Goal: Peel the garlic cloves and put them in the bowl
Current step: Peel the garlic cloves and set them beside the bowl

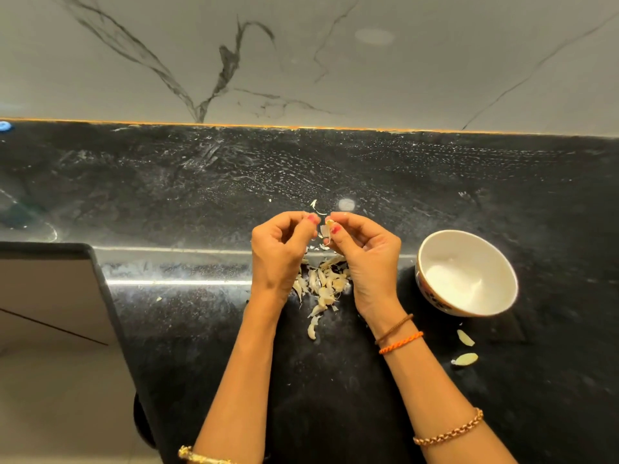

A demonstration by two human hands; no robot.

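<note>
We hold a garlic clove point(325, 230) up between our two hands, above the black bench point(201, 195), and it sits right at the meeting point of the fingertips. Our right hand point(363, 259) has its fingers curled and pinches the clove from the right side, while our left hand point(283, 251) is curled as well, thumb and forefinger drawn together at the clove's left edge; whether they grip the clove itself or only a flake of skin we cannot tell, since the fingers hide most of it. The clove is too covered for us to judge its long axis or how much skin remains. Directly below the hands lies the pile of cloves and skins point(323, 289), trailing toward us, with a curl of loose skin point(315, 206) on the bench just beyond the fingertips. The relation that matters next is the bowl point(467, 272): it stands on the bench to the right of the hands and slightly nearer to us, close beside the right wrist, so the right hand, which already carries the clove, is the nearer one and would need only a short swing rightward to drop it in. The bowl looks white inside and we see no cloves in it, so we judge the task early. Two separate pieces point(465, 349) lie on the bench nearer to us than the bowl.
</note>
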